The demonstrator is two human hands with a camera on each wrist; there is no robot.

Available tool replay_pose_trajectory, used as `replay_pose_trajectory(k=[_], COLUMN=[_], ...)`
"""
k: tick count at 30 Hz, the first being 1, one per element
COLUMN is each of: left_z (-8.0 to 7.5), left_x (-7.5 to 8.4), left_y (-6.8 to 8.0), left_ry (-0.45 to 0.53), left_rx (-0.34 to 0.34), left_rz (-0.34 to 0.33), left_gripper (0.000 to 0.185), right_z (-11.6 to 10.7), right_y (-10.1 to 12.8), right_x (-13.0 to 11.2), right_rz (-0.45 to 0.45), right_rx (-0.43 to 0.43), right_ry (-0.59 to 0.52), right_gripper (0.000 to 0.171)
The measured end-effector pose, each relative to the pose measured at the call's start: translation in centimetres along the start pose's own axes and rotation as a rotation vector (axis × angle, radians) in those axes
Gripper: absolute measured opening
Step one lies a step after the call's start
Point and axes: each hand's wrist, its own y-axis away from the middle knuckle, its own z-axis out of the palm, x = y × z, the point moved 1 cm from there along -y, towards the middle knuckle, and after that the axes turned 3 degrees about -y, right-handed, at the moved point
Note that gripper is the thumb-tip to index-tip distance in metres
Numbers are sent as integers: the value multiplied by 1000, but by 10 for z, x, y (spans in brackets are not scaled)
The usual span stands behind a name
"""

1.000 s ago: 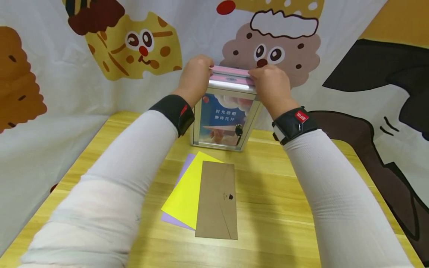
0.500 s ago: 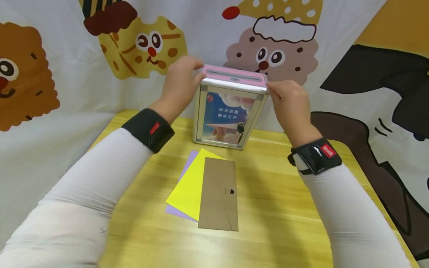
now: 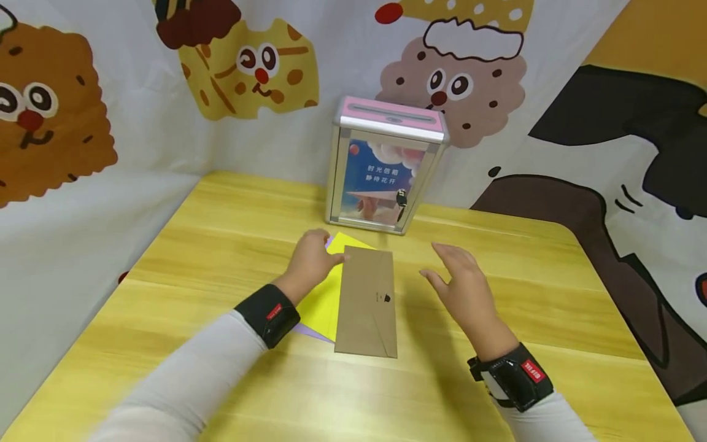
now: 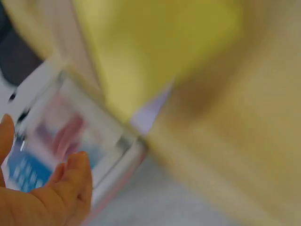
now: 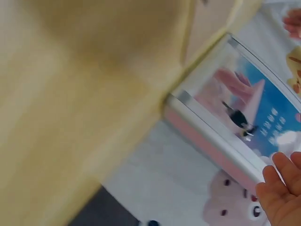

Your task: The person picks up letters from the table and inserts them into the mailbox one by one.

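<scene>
Two hands hover low over the yellow wooden table. My left hand, fingers loosely bent, touches the top left corner of the flat brown paper envelope, which lies on a yellow sheet over a lilac one. My right hand, fingers spread and holding nothing, sits just right of it. Beyond both stands the pink-lidded clear box.

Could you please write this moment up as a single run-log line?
left hand: open, on yellow sheet beside brown envelope | right hand: open, hovering right of envelope | box: upright behind
</scene>
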Motion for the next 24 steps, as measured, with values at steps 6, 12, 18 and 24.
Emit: replay_pose_trajectory(k=[6,12,18,24], left_z=[48,65,70,70], left_x=[-5,-4,-7,-10], left_y=[0,10,10,7], left_ry=[-181,-312,-437,-464], left_rx=[-14,3,-3,-2], left_rz=[-115,-114,-115,-104], left_gripper=[49,69,73,58], right_z=[11,13,16,18], right_y=[22,31,36,37], right_x=[9,6,4,6], right_rz=[62,77,82,79], right_rx=[-37,-57,-85,-83], right_ry=[-19,-41,-56,-67], right_gripper=[56,56,57,58])
